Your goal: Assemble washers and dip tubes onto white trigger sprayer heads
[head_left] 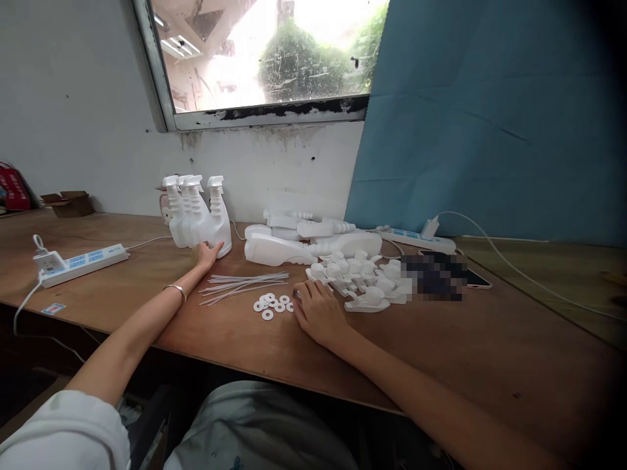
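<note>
The front spray bottle stands upright, long axis vertical, just beyond the left hand, whose slightly parted thumb and fingers meet its base; whether they grip, I can't tell. The right hand, farther from it, curls loosely beside white washers and spray heads; its grasp is hidden.
</note>
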`<act>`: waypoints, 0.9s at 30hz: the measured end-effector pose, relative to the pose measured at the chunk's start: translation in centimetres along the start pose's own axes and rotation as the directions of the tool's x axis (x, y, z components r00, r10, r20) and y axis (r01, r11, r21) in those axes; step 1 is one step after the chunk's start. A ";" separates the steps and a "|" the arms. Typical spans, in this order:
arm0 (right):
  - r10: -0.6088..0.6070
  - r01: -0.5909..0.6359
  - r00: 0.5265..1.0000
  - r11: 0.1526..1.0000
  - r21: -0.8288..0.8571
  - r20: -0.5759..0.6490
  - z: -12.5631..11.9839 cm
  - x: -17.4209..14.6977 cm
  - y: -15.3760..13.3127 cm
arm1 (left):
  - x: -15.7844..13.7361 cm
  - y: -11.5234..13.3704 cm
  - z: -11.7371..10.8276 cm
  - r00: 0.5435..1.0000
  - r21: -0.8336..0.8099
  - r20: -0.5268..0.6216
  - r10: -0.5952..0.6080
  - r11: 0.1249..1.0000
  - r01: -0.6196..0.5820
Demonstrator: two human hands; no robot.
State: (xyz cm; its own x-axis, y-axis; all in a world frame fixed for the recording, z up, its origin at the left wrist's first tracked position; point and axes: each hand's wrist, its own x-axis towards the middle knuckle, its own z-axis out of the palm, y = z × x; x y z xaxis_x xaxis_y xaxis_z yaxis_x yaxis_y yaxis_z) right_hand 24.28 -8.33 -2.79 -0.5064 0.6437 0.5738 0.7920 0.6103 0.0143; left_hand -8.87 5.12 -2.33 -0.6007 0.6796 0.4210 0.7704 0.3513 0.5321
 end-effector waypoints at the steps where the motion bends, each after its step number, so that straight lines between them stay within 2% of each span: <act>1: -0.004 0.005 1.000 1.000 0.015 -0.015 -0.1 0.0 0.0 | -0.4 0.1 -0.5 1.000 0.001 -0.014 0.012 1.000 -0.012; 6: 0.005 0.018 0.994 0.979 0.205 -0.109 -0.5 0.0 0.0 | -4.0 0.1 -4.6 0.988 -0.002 -0.112 0.103 0.995 -0.103; 8: 0.028 0.016 0.993 0.933 0.359 -0.117 -0.6 0.0 0.0 | -6.3 0.1 -7.0 0.953 0.002 -0.207 0.220 0.975 -0.224; 10: 0.068 -0.012 0.994 0.830 0.557 -0.080 -0.7 0.0 0.0 | -8.9 0.0 -9.4 0.892 0.065 -0.273 0.359 0.932 -0.356; 12: 0.100 -0.081 0.995 0.620 0.781 0.023 -0.8 0.1 0.0 | -11.2 -0.2 -11.4 0.816 0.178 -0.337 0.470 0.883 -0.435; 14: 0.082 -0.187 0.982 0.293 0.938 0.170 -1.0 0.2 -0.1 | -12.8 -0.5 -12.9 0.718 0.299 -0.384 0.580 0.814 -0.498; 16: 0.016 -0.282 0.959 -0.031 0.959 0.283 -1.4 0.4 -0.2 | -13.7 -1.0 -13.8 0.604 0.400 -0.406 0.686 0.727 -0.558; 17: -0.007 -0.312 0.949 -0.150 0.938 0.315 -1.7 0.5 -0.2 | -13.9 -1.2 -14.0 0.551 0.436 -0.411 0.726 0.687 -0.581; 18: -0.017 -0.331 0.942 -0.232 0.915 0.336 -1.9 0.6 -0.1 | -13.9 -1.4 -14.2 0.503 0.465 -0.417 0.757 0.653 -0.598; 20: 0.001 -0.356 0.928 -0.296 0.887 0.373 -2.5 0.8 0.2 | -13.8 -1.9 -14.4 0.421 0.510 -0.428 0.799 0.599 -0.617; 22: 0.031 -0.388 0.911 -0.283 0.877 0.412 -3.0 1.0 0.4 | -13.6 -2.3 -14.6 0.361 0.552 -0.430 0.828 0.557 -0.620; 24: 0.035 -0.412 0.898 -0.279 0.867 0.438 -3.2 1.1 0.5 | -13.6 -2.6 -14.9 0.318 0.581 -0.436 0.842 0.533 -0.616; 27: 0.014 -0.408 0.894 -0.387 0.827 0.448 -3.0 1.2 0.2 | -13.9 -2.7 -15.1 0.270 0.595 -0.454 0.849 0.514 -0.618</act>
State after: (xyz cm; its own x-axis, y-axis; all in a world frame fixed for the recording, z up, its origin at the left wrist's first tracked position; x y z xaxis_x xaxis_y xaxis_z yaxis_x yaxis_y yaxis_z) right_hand 24.85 -8.88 0.37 -0.5942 0.7910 0.1461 -0.3815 -0.1172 -0.9169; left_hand -5.86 -15.02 1.47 0.3952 0.1893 0.8989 0.8945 0.1436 -0.4235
